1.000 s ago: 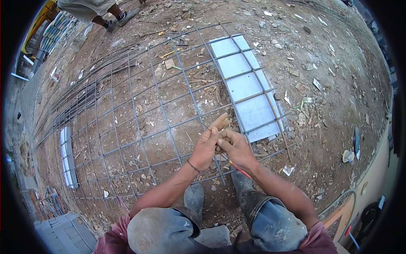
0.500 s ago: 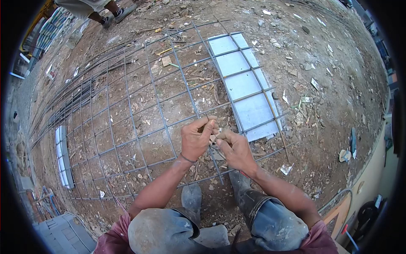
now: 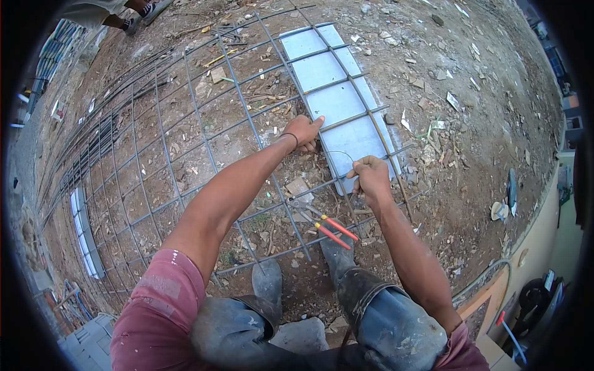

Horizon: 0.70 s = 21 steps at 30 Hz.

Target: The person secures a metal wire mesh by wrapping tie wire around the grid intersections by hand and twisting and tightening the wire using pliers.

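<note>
A grid of steel bars, a rebar mesh (image 3: 240,96), spreads over the ground in front of me. My left hand (image 3: 303,132) is closed at a bar crossing beside a pale board, thumb on top and fingers lower down, partly hidden. Between the fingers of my right hand (image 3: 373,178) is a thin tie wire (image 3: 346,153), which curves left toward my left hand. Pliers with red and yellow handles (image 3: 337,231) rest on the mesh just above my right boot, jaws pointing away to the left.
The pale board (image 3: 337,102) lies under the mesh's right end, and another pale block (image 3: 86,232) under its left end. Loose bars (image 3: 102,133) are heaped at left. Another person's shoes (image 3: 142,17) stand at upper left. Rubble litters the ground; a wall (image 3: 547,210) runs along the right.
My hands, close together before, have parted: the left reached forward to the bar crossing, the right moved right and forward with the wire. The pliers now show. The view has shifted slightly.
</note>
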Available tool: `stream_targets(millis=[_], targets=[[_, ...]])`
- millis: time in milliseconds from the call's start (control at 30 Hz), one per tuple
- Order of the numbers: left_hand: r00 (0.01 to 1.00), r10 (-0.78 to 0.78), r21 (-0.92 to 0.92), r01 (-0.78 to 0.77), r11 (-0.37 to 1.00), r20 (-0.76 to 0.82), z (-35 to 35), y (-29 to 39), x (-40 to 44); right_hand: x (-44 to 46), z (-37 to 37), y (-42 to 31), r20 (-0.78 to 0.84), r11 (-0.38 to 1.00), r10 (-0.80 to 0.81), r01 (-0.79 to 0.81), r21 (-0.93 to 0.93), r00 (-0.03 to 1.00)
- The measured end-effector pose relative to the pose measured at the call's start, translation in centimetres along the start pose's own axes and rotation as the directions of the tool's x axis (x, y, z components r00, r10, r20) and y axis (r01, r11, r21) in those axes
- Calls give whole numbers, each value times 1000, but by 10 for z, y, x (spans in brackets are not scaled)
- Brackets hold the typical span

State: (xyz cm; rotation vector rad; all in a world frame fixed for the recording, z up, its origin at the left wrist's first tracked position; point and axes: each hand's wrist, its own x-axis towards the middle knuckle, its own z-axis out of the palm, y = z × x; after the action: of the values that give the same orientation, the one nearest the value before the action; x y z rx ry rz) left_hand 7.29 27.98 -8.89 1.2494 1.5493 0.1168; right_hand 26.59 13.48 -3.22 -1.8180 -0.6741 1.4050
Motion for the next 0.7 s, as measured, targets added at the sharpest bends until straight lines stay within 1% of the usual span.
stream_targets(millis=[33, 100, 133, 167, 233, 300, 367, 500, 567, 600, 667, 700], targets=[[1000, -12, -7, 12, 1000, 7, 3, -3, 1, 2, 0, 2, 17, 998, 13, -12, -63, 1000], [995, 91, 116, -86, 989, -33, 2, -1, 11, 11, -1, 6, 11, 996, 25, -24, -86, 1000], [990, 126, 140, -115, 983, -66, 2, -3, 12, 17, -1, 10, -19, 998, 46, -47, -33, 999], [990, 128, 142, -118, 983, -63, 4, -6, 16, 18, 0, 9, -48, 997, 70, -69, 23, 996], [968, 225, 134, -210, 969, -113, 7, -14, 22, 21, 1, 7, -67, 996, 80, -78, 36, 995], [971, 218, 155, -201, 967, -96, 4, -12, 20, 21, 2, 1, -87, 995, 93, -89, 49, 992], [975, 209, 169, -193, 967, -82, 5, -14, 21, 22, -1, -5, -68, 990, 126, -121, 69, 990], [978, 190, 168, -173, 970, -89, 5, -13, 23, 24, 1, -15, -76, 991, 123, -118, 66, 989], [979, 187, 164, -172, 971, -81, 4, -15, 25, 26, 3, -22, -91, 1000, 28, -28, -4, 995], [972, 213, 160, -195, 968, -99, 6, -19, 28, 27, 6, -23, -93, 1000, 28, -29, -1, 995], [964, 239, 158, -219, 963, -115, 5, -18, 26, 28, 12, -22, -70, 966, -223, 210, -151, 972], [983, 173, 107, -165, 980, -62, 0, -12, 20, 27, 14, -21, -72, 967, -220, 208, -148, 973]])
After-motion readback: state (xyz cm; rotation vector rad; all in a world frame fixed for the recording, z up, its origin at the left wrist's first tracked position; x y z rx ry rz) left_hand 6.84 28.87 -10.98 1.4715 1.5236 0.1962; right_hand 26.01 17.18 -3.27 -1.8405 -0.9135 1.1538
